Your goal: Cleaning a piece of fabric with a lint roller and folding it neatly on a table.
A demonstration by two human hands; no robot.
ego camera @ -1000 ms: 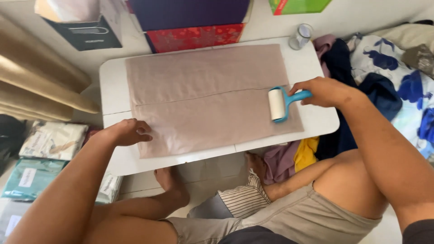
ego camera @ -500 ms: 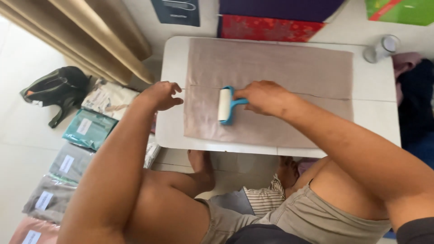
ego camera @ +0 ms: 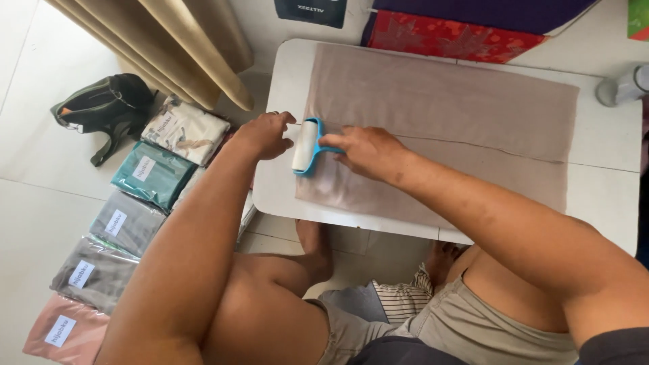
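Note:
A folded taupe cloth (ego camera: 446, 115) lies flat on a low white table (ego camera: 608, 189). My right hand (ego camera: 365, 150) grips the blue handle of a lint roller (ego camera: 305, 145), whose white roll rests on the cloth's left edge. My left hand (ego camera: 265, 134) presses on the table just left of the roller, at the cloth's near left corner, fingers curled down.
Several wrapped fabric packs (ego camera: 152, 174) lie in a row on the floor at left, beside a dark bag (ego camera: 105, 108) and beige curtains (ego camera: 182, 47). Red and purple boxes (ego camera: 460, 34) stand behind the table. A silver can (ego camera: 625, 84) sits at the table's far right.
My right hand has drawn the lint roller leftward across the cloth, from its right end to its left edge. My left hand stayed at the near left corner.

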